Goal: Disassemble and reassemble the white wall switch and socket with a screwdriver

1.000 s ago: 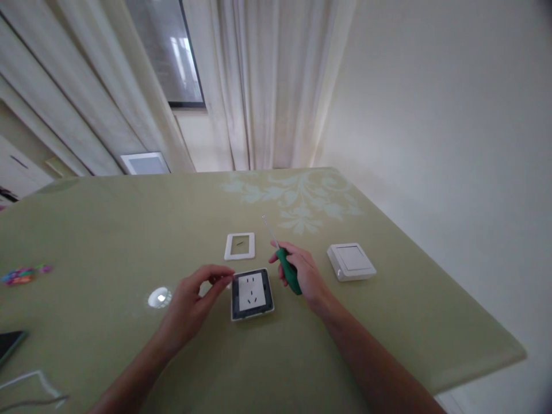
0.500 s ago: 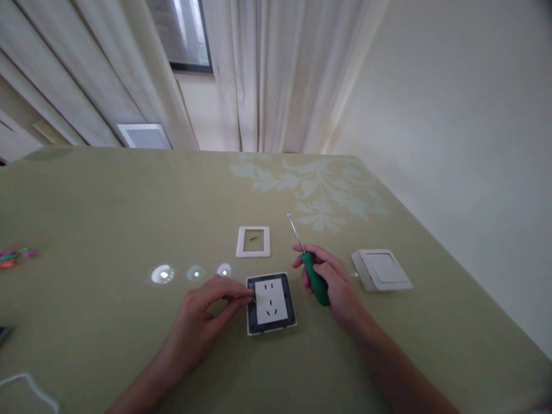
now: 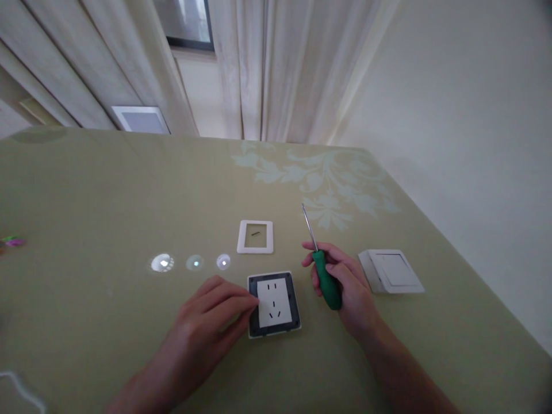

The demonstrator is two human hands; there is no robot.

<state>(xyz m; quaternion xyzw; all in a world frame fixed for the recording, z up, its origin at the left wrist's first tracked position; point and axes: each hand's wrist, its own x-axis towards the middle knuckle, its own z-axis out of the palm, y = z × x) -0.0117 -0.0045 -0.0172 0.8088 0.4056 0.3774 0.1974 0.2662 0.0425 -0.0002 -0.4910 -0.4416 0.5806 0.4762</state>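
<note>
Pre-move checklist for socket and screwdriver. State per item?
1. The socket flat and face up on the table: ok.
2. The left hand on the socket: ok, it touches the left edge. Whether it clamps: cannot tell.
3. The screwdriver firmly in the right hand: ok, the grip wraps the green handle.
4. Tip on the socket: not ok, the shaft points up and away, clear of it.
5. The frame apart from the socket: ok. Whether the small dark piece inside it is a screw: cannot tell.
6. The switch clear of both hands: ok.
</note>
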